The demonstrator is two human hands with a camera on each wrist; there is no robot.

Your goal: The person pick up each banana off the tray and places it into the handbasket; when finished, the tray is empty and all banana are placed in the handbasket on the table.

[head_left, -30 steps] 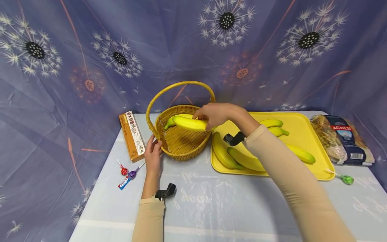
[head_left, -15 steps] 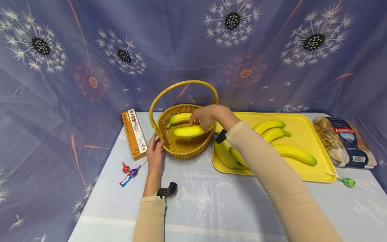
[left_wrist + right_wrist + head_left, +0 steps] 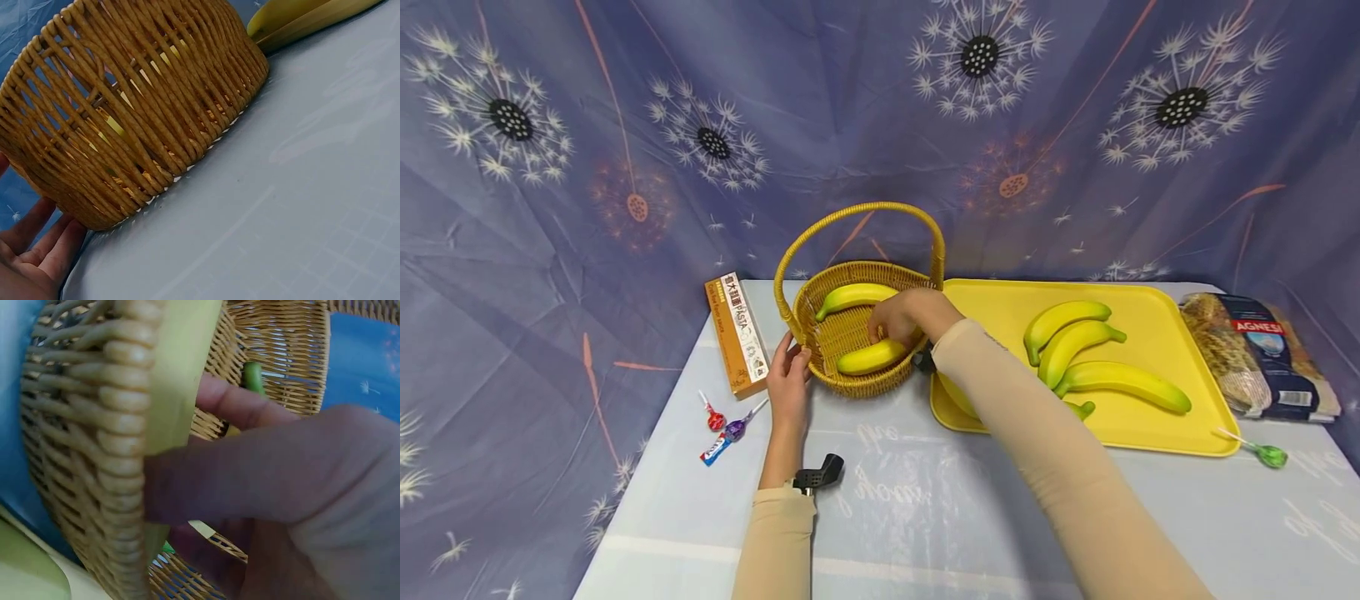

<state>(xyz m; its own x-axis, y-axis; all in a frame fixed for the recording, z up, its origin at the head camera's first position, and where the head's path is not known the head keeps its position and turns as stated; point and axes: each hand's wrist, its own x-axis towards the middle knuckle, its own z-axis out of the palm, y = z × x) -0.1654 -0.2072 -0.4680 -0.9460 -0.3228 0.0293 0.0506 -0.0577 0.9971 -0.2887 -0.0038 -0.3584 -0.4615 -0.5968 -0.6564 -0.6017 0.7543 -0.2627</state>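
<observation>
Inside the yellow wicker basket [image 3: 820,329], my right hand [image 3: 904,318] grips a banana [image 3: 871,358] close to the near wall. In the right wrist view, the thumb lies across the banana [image 3: 178,381] just inside the woven rim [image 3: 122,419]. Another banana [image 3: 856,297] lies at the back of the basket. My left hand [image 3: 787,379] is at the basket's left side, near the foot of the arched handle [image 3: 857,208]. Its nearly straight fingers [image 3: 62,247] rest against the wicker wall [image 3: 144,106] in the left wrist view.
Right of the basket, a yellow tray [image 3: 1150,308] carries several bananas [image 3: 1075,346], partly covered by my right sleeve. A pasta box [image 3: 735,333] and candies [image 3: 733,429] lie at left. Beyond the tray are a pasta bag [image 3: 1262,354] and a green lollipop [image 3: 1270,455].
My right hand has carried the banana down and toward the near side of the basket, uncovering the banana at the back. My left hand has stayed at the basket's side.
</observation>
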